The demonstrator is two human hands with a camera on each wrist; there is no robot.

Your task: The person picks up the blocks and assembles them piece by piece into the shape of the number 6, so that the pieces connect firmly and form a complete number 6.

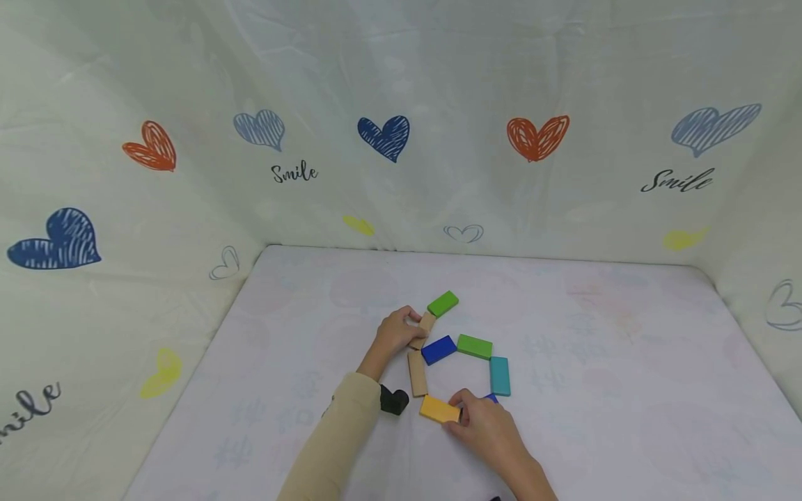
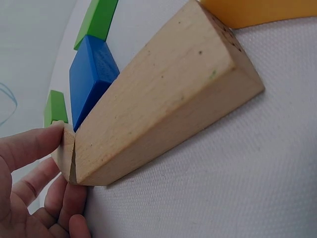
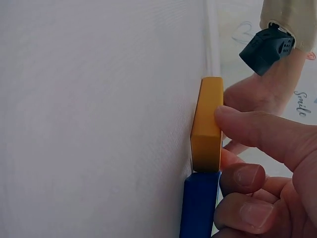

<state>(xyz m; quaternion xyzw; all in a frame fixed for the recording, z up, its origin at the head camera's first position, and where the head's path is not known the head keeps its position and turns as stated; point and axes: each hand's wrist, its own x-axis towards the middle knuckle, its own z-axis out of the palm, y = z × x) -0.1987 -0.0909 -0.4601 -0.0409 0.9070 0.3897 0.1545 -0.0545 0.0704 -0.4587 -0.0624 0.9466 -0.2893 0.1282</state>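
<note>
Blocks lie end to end in a ring, with a tail running up from its left side. My left hand (image 1: 396, 332) pinches a plain wooden block (image 1: 428, 322) in that tail between thumb and fingers. Beyond it lies a green block (image 1: 443, 303); below is a second plain wooden block (image 1: 417, 374), large in the left wrist view. My right hand (image 1: 491, 428) grips the right end of the orange block (image 1: 438, 409). Its fingers lie beside a blue block (image 3: 199, 206), mostly hidden in the head view. Another blue block (image 1: 439, 350), a green block (image 1: 474, 346) and a teal block (image 1: 500, 376) complete the ring.
The blocks lie on a white cloth-covered table (image 1: 301, 299). A pale curtain (image 1: 438, 83) printed with hearts and "Smile" rises behind and at the sides. On the left wrist sits a dark camera (image 1: 394, 401). A small dark object (image 1: 496, 498) shows at the bottom edge.
</note>
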